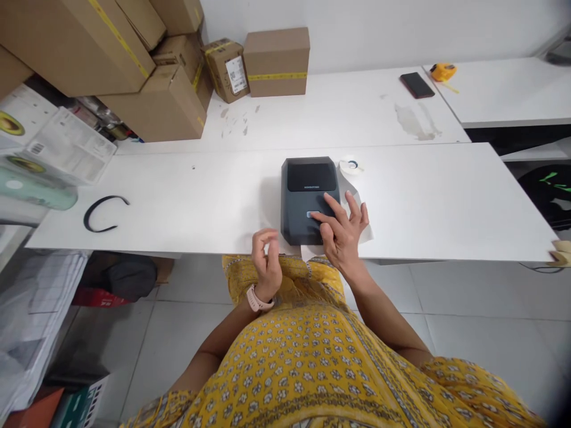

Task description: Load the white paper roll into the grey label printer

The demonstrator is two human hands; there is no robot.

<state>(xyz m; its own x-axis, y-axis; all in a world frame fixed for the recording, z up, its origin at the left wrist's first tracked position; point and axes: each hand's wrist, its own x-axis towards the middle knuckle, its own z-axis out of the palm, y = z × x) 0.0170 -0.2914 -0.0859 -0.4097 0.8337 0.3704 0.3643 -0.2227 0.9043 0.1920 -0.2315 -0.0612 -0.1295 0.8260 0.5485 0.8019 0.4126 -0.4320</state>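
A dark grey label printer (307, 190) sits near the front edge of the white table (200, 196). My right hand (343, 232) rests on its front right part, fingers spread, with the index fingertip on a small button. My left hand (266, 261) hovers at the table edge just left of the printer, fingers curled loosely with nothing visible in them; a watch is on that wrist. White paper (363, 229) lies under my right hand beside the printer. A small white tape roll (351, 164) lies behind the printer to the right.
A black curved strap (103, 213) lies at the table's left. Cardboard boxes (134, 65) are stacked at the back left, two smaller boxes (276, 59) behind. A dark phone (416, 84) and a yellow tape measure (442, 71) lie at the far right.
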